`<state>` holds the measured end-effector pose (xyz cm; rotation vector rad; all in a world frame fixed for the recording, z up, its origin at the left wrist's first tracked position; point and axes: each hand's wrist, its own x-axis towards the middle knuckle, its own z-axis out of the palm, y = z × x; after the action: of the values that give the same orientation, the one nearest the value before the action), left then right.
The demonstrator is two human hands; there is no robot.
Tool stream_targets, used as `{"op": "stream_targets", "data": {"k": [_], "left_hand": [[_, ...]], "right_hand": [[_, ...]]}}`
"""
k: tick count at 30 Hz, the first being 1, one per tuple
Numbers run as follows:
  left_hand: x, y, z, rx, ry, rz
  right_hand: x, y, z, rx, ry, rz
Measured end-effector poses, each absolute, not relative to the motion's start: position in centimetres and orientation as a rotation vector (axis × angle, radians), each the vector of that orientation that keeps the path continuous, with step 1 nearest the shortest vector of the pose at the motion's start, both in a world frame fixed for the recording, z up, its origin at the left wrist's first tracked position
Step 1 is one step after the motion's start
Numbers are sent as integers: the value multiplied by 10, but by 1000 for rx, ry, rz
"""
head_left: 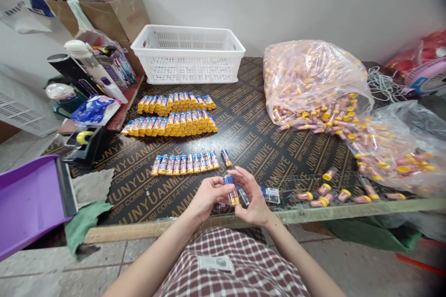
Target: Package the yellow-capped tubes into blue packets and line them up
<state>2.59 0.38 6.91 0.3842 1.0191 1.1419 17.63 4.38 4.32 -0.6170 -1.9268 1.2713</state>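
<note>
In front of me near the table's front edge is a small clear tube (230,190) with a yellow end and a blue band at the top. My left hand (211,196) pinches it from the left between thumb and fingers. My right hand (253,200) curls around its right side, thumb by the yellow end and fingertips near the blue end. Flat printed labels (272,195) lie partly under my right hand. Just beyond my hands, a row of labelled tubes (186,164) lies side by side, with a single labelled tube (226,157) slightly apart at its right end.
Stacked labelled tubes (170,123) lie farther back, before a white plastic basket (190,67). To the right, a clear bag (313,69) spills unlabelled yellow-capped tubes; several lie loose (324,189) near the edge. A tape dispenser (87,144) and purple dustpan (31,199) are left.
</note>
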Motion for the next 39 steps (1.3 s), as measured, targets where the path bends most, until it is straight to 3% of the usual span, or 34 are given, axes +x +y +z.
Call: {"op": "stream_targets", "data": {"k": [5, 9, 12, 15, 20, 27, 34, 39], "left_hand": [[22, 4, 60, 408, 1050, 1153], [12, 7, 39, 722, 1391, 1119], [5, 6, 22, 1264, 1841, 804], [2, 3, 11, 1578, 1992, 470], [4, 2, 5, 1626, 2024, 391], [0, 5, 4, 1511, 1947, 565], [0, 5, 1, 875, 1579, 1076], [7, 13, 9, 341, 1351, 1174]], "right_hand": [[174, 50, 42, -576, -1973, 1267], [165, 85, 38, -635, -2128, 999], [150, 120, 28, -703, -2309, 794], [135, 145, 15, -670, -2417, 742], [121, 155, -8, -619, -2492, 740], [136, 143, 9, -736, -2523, 702], [259, 134, 56, -1549, -2615, 471], [344, 126, 44, -1902, -2620, 462]]}}
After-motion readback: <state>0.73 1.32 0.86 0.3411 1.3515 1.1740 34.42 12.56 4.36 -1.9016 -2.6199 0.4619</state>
